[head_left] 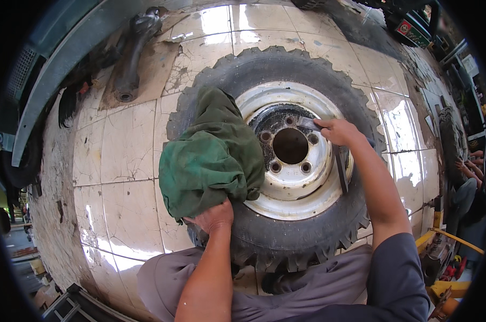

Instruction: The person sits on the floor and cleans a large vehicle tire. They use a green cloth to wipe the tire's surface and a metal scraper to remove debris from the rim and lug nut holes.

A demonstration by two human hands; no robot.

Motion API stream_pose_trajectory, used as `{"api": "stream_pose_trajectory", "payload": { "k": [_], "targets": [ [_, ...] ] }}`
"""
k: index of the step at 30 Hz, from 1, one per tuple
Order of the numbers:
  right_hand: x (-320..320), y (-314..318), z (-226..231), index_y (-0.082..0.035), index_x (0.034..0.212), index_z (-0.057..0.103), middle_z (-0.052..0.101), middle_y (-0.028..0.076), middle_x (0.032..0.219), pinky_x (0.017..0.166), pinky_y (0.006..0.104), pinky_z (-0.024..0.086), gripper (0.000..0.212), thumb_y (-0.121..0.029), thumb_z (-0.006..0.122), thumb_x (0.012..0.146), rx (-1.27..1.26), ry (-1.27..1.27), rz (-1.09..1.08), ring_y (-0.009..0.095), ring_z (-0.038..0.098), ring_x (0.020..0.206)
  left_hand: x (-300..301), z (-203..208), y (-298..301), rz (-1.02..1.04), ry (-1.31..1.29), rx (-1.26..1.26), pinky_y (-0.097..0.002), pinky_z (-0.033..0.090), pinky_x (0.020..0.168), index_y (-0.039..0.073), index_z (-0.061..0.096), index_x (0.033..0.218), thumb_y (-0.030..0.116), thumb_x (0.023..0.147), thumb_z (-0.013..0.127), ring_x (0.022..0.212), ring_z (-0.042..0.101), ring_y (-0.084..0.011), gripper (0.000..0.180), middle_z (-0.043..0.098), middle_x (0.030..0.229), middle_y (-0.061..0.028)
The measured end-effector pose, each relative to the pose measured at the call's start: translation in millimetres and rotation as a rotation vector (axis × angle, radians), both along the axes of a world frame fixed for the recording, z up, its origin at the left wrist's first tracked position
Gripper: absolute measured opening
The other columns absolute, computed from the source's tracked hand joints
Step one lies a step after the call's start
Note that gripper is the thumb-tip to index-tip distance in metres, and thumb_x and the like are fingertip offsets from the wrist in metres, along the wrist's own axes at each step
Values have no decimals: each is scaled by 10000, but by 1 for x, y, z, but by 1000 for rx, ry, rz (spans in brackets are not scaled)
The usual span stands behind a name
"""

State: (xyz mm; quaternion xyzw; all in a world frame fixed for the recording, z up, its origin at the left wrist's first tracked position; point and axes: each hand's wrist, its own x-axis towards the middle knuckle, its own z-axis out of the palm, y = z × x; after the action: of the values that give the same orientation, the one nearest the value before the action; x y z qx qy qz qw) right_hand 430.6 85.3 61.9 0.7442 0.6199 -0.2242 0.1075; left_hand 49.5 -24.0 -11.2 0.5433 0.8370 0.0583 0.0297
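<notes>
L hand (213,216) grips cloth (213,155), left; R hand (338,132) holds scraper (308,123) at rim (317,167), prob. scraping; next needs steady pressure.

Left hand (215,216): matt, creased cloth (200,166). Beneath right hand (337,132): scuffed, painted metal rim (280,208); matt rubber tyre (286,239).

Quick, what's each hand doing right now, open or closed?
Left hand: touching the green cloth, partly hidden; grip can't be told.
Right hand: closed, holding a flat metal blade.
</notes>
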Motion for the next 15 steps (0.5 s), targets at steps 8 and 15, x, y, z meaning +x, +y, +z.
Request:
{"api": "stream_pose_trajectory", "payload": {
  "k": [8,15],
  "targets": [
    [8,5,8,-381,1359,560,652,122,1246,997,418,475,498,-332,532,865,-70,5,25,303,620,1144,-3,-4,-2,-29,-25,78,-640,148,1120,194,481,1429,490,853,533,1401,366,-341,650,448,1499,-96],
    [-14,-49,4,-194,1377,555,654,188,1201,974,428,486,468,-275,532,916,159,187,-61,357,624,1112,-3,3,0,23,-86,4,-675,106,1130,204,477,1435,511,849,531,1403,370,-339,664,438,1508,-88]
  ]
}}
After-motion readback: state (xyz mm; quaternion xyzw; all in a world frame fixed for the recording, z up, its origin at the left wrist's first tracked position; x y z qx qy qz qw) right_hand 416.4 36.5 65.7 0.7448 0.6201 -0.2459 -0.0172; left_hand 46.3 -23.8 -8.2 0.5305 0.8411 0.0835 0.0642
